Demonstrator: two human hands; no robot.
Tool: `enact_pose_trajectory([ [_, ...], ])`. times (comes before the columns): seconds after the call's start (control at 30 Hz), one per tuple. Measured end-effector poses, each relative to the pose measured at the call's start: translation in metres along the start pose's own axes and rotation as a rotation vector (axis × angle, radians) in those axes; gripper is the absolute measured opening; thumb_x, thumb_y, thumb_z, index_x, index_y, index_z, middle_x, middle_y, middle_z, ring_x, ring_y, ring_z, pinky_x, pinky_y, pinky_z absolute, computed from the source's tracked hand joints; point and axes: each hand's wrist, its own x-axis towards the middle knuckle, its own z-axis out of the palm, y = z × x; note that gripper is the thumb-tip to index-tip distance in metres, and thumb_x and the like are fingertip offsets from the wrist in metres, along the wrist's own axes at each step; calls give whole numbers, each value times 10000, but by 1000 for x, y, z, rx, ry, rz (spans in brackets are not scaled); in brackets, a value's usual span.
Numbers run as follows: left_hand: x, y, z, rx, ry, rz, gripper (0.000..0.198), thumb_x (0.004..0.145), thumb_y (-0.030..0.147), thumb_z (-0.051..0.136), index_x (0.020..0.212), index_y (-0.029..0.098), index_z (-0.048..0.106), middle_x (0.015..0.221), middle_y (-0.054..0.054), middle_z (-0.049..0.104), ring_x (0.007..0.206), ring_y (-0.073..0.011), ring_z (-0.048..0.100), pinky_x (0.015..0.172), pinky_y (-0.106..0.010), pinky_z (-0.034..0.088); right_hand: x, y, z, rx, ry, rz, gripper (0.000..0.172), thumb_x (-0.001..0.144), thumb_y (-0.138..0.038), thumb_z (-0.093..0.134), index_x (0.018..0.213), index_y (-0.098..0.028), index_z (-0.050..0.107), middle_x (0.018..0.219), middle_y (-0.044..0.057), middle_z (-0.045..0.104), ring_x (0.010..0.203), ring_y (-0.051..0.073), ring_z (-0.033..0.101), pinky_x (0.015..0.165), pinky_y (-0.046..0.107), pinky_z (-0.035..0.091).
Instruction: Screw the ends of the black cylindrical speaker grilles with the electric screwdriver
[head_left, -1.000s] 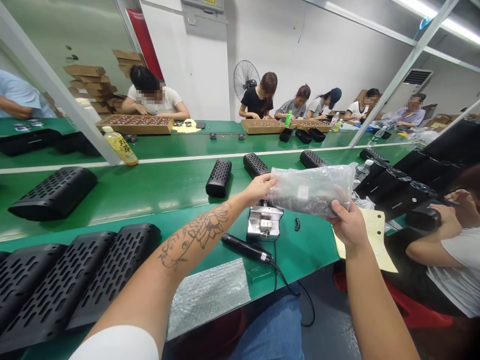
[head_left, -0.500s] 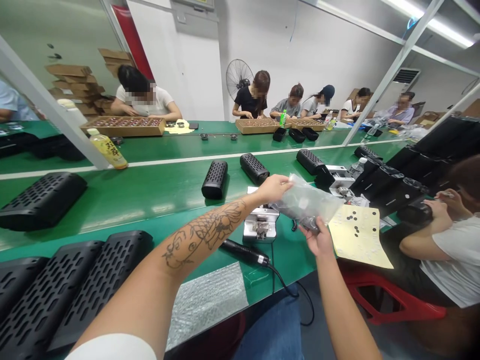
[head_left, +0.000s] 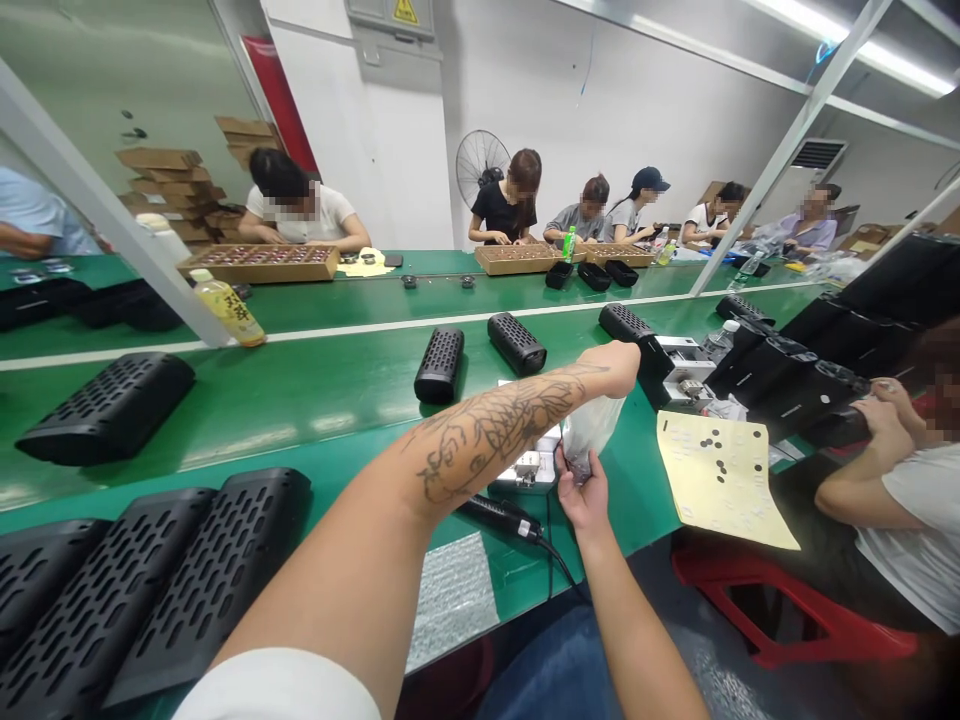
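Observation:
My tattooed left arm reaches across the green bench, and my left hand (head_left: 619,366) is closed on the top of a clear plastic bag (head_left: 589,432) that hangs down from it. My right hand (head_left: 583,492) pinches the bag's lower end from below. Dark contents show faintly inside the bag; I cannot make them out. Just behind the bag sits a small metal fixture (head_left: 529,468), with a black pen-shaped tool (head_left: 499,514) and its cable beside it.
Black perforated speaker shells (head_left: 150,590) lie at near left, others (head_left: 439,364) on the belt. A yellow sheet with black dots (head_left: 724,476) overhangs the bench edge at right, beside a seated person's arm (head_left: 862,480). Bubble wrap (head_left: 454,598) lies near me. Several workers sit at the far bench.
The bag went from held wide and level to hanging upright. My left hand moved right and up; my right hand dropped lower and left, under the bag.

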Motion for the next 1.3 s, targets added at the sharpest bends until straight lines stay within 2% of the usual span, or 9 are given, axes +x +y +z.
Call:
enact_pose_trajectory([
  [0.17, -17, -4, -34, 127, -79, -96, 287, 959, 206, 967, 747, 118, 793, 753, -135, 744, 833, -354, 828, 742, -412, 648, -3, -18, -9, 37, 9, 28, 278, 1022, -441, 865, 1259, -300, 835, 1160, 28, 951, 1062, 199, 928, 720, 232, 732],
  [0.33, -40, -23, -64, -45, -223, -139, 255, 938, 393, 956, 959, 149, 884, 925, -108, 823, 686, -231, 741, 585, -340, 617, -10, -39, -18, 51, 32, 126, 301, 1052, -425, 784, 1298, -254, 823, 1121, 57, 947, 900, 180, 918, 619, 216, 694],
  [0.5, -38, -50, -56, -358, -209, -244, 229, 847, 214, 911, 780, 177, 695, 688, -65, 687, 656, -257, 746, 639, -422, 687, -4, -46, 1, -181, 62, 300, 494, 1091, -623, 642, 1318, -208, 786, 1103, 118, 914, 688, 174, 835, 523, 248, 636],
  [0.6, -41, -70, -53, -437, -130, -281, 318, 867, 218, 914, 818, 225, 599, 626, -16, 621, 648, -283, 772, 689, -470, 710, -12, -52, 9, -569, 261, 145, 757, 998, -868, 633, 1338, -202, 749, 1100, 154, 884, 552, 202, 748, 446, 323, 587],
  [0.7, -55, -88, -72, -142, -109, -222, 342, 854, 315, 974, 951, 236, 656, 664, -21, 675, 704, -321, 802, 740, -447, 688, -44, -52, 7, -1133, 518, -231, 792, 891, -892, 743, 1328, -232, 773, 1208, 168, 866, 605, 216, 729, 530, 378, 608],
  [0.8, -83, -101, -105, 442, -53, -14, 285, 984, 468, 880, 1095, 233, 765, 875, -103, 805, 942, -381, 850, 868, -426, 660, -93, -31, 7, -1461, 540, -503, 586, 922, -822, 732, 1083, -273, 854, 1089, 156, 875, 762, 300, 783, 719, 452, 669],
  [0.9, -135, -112, -121, 785, -39, 48, 217, 1097, 363, 683, 1084, 194, 818, 1067, -206, 847, 1137, -436, 839, 997, -478, 629, -134, 14, 11, -1398, 266, -438, 533, 972, -815, 707, 888, -311, 859, 799, 100, 826, 706, 322, 785, 739, 460, 670],
  [1.1, -246, -153, -75, 939, -282, -34, 232, 789, 261, 1009, 864, 164, 812, 1068, -206, 866, 1036, -392, 840, 944, -445, 645, -153, 91, 28, -1119, -11, -49, 713, 850, -961, 801, 849, -248, 839, 666, 65, 758, 529, 263, 708, 515, 381, 562],
  [1.3, -269, -163, -68, 979, -300, 13, 231, 941, 258, 987, 1076, 164, 824, 1215, -178, 838, 1115, -340, 839, 933, -402, 653, -150, 111, 39, -845, 32, 64, 761, 676, -890, 1001, 1028, -238, 829, 676, 11, 751, 502, 229, 687, 433, 340, 553],
])
